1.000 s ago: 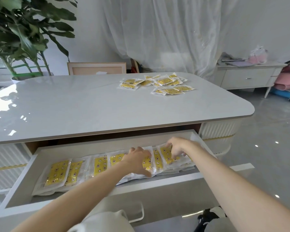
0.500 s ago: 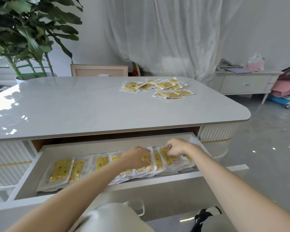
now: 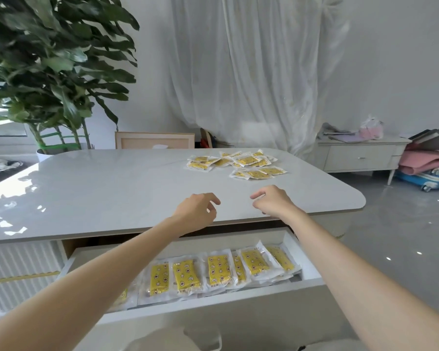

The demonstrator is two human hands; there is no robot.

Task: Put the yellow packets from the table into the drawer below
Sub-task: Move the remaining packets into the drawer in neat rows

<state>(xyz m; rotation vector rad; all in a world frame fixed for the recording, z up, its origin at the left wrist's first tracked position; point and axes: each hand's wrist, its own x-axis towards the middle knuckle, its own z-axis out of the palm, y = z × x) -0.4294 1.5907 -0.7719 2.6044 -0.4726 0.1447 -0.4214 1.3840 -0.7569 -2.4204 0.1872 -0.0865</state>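
Several yellow packets [image 3: 241, 162] in clear wrappers lie scattered on the far right part of the white table [image 3: 112, 188]. Below the table's front edge the white drawer [image 3: 307, 268] stands pulled out, with a row of yellow packets [image 3: 216, 271] laid side by side inside it. My left hand [image 3: 197, 214] and my right hand [image 3: 273, 202] hover empty above the table's near edge, fingers loosely curled. Both are well short of the packets on the table. My left forearm hides the drawer's left part.
A large potted plant [image 3: 48, 72] stands behind the table's far left corner. A wooden chair back [image 3: 154, 140] shows behind the table. At the right are a white side cabinet [image 3: 360, 155], folded pink cloth and a blue suitcase [image 3: 426, 177] on the glossy grey floor.
Both hands have left the packets in the drawer and risen above the table's front edge, empty. The camera has tilted upward.
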